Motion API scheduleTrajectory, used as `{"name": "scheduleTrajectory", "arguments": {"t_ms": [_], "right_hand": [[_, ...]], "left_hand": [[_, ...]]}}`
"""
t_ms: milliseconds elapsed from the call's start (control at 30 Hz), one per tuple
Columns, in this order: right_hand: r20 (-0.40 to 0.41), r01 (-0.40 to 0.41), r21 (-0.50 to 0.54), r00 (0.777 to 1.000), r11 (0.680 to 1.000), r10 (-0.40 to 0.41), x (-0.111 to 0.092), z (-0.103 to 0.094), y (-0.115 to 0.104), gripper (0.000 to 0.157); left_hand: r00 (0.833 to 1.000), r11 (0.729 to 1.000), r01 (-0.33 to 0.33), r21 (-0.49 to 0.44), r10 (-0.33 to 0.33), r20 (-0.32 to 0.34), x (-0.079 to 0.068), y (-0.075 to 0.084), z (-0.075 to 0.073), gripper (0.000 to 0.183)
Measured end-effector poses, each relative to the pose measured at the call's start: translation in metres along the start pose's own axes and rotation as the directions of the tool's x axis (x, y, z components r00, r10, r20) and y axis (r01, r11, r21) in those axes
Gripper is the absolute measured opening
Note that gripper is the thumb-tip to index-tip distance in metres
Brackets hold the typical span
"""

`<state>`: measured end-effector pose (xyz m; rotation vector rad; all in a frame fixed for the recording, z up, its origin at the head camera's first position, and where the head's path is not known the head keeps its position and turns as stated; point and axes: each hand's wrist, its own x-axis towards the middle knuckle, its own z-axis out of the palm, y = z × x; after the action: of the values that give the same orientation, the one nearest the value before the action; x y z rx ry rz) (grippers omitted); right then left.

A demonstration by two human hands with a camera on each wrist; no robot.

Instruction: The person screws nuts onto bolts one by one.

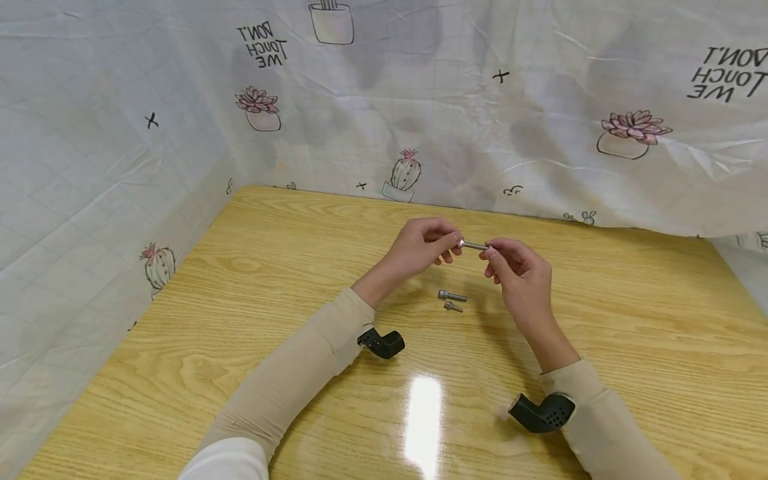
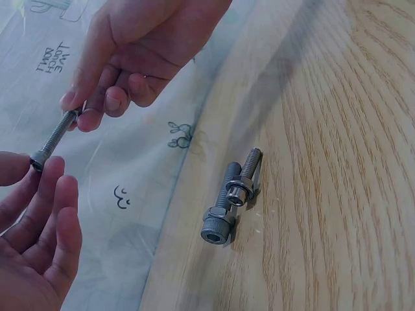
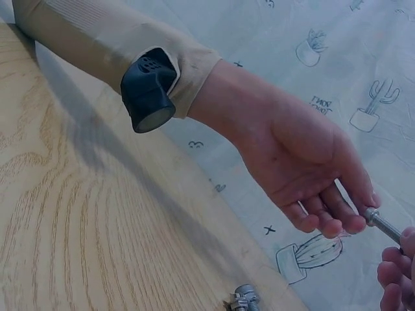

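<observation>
Between my two hands a silver socket-head bolt [image 1: 475,246] is held level above the table. My left hand [image 1: 420,245] pinches its head end between thumb and fingers. The thumb and fingertips of my right hand [image 1: 527,279] grip the threaded end, where a small nut seems to sit, mostly covered by the fingers. Below the hands, two more socket-head bolts lie side by side on the wood: a larger bolt [image 2: 216,227] and a smaller bolt [image 2: 241,189]. Each carries a nut near its head.
The wood-grain table [image 1: 288,267] runs under both arms, with a bright light reflection near its front. A pale printed cloth [image 1: 336,133] hangs behind and at the left. Black camera mounts [image 1: 543,412] stick out from the sleeves at both wrists.
</observation>
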<state>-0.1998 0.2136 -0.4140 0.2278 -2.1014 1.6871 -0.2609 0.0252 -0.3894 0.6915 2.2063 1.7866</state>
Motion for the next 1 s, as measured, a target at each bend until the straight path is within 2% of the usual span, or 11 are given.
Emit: {"name": "scheduleTrajectory", "arguments": {"t_ms": [167,300,533,633,1000], "right_hand": [[0.004,-0.01,0.016,1.0,1.0,0.01,0.0031,-0.0011,-0.0003,0.02],[0.01,-0.019,0.019,1.0,1.0,0.019,0.0056,-0.002,-0.0004,0.02],[0.017,-0.035,0.007,0.999,0.999,0.034,0.0081,-0.0036,-0.0003,0.021],[0.02,-0.033,-0.001,0.999,0.999,0.033,0.0076,-0.0037,-0.0002,0.022],[0.019,-0.019,0.005,1.0,1.0,0.019,0.0069,-0.0036,0.0023,0.021]], "left_hand": [[0.998,0.998,-0.055,0.007,0.055,-0.02,0.0025,0.0004,-0.0004,0.014],[0.997,0.997,-0.073,0.009,0.073,0.001,0.0038,0.0017,-0.0007,0.016],[0.999,0.999,0.032,0.016,-0.032,0.033,0.0058,0.0046,0.0004,0.02],[0.999,0.999,0.046,0.017,-0.046,0.026,0.0065,0.0039,0.001,0.022],[0.998,0.998,-0.057,0.024,0.057,-0.004,0.006,0.0,0.0019,0.011]]}}
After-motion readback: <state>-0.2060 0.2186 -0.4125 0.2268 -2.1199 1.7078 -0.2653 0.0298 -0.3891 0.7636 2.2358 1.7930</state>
